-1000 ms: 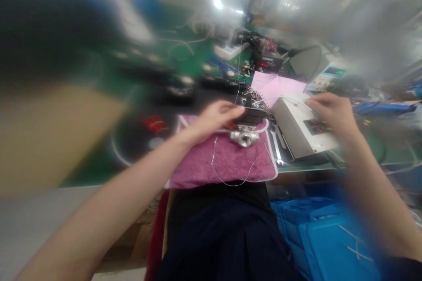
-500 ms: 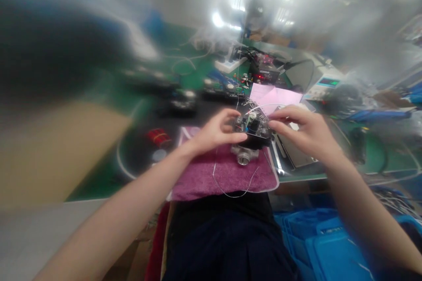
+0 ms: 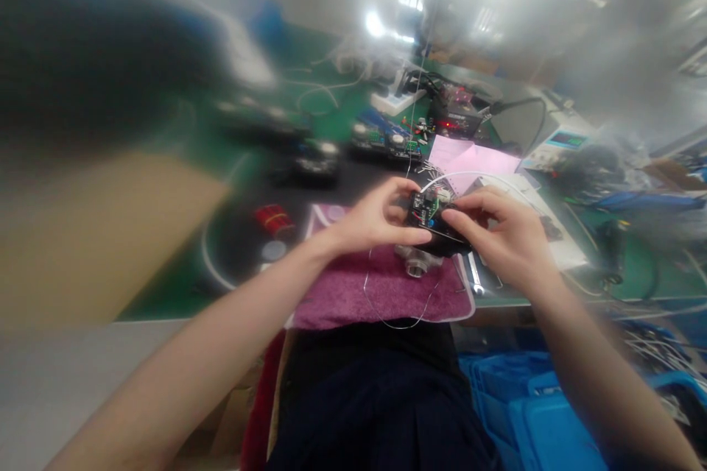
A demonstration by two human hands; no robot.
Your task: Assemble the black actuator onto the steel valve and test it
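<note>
My left hand (image 3: 375, 224) grips the near-left side of a black device with an exposed circuit board (image 3: 424, 212), its thumb along the front edge. A silvery metal fitting with a round opening (image 3: 417, 265) sits beneath the device, over a purple towel (image 3: 353, 287). My right hand (image 3: 508, 235) is closed at the board's right side, thumb and forefinger pressed together over it; what they pinch is hidden. A white cable (image 3: 486, 175) arcs from the board to the right. Below the fitting, a thin silvery wire (image 3: 387, 322) hangs in a loop.
Similar board units (image 3: 387, 147) stand behind on the green bench. Wrenches (image 3: 476, 276) lie right of the towel, pink papers (image 3: 469, 162) behind. At the left are a red roll (image 3: 275, 219) and a small round lid (image 3: 275, 250). Blue bins (image 3: 546, 412) stand below right.
My right hand has moved in over the board, its fingertips now covering the board's right part. The device is tilted differently, and the view has shifted slightly.
</note>
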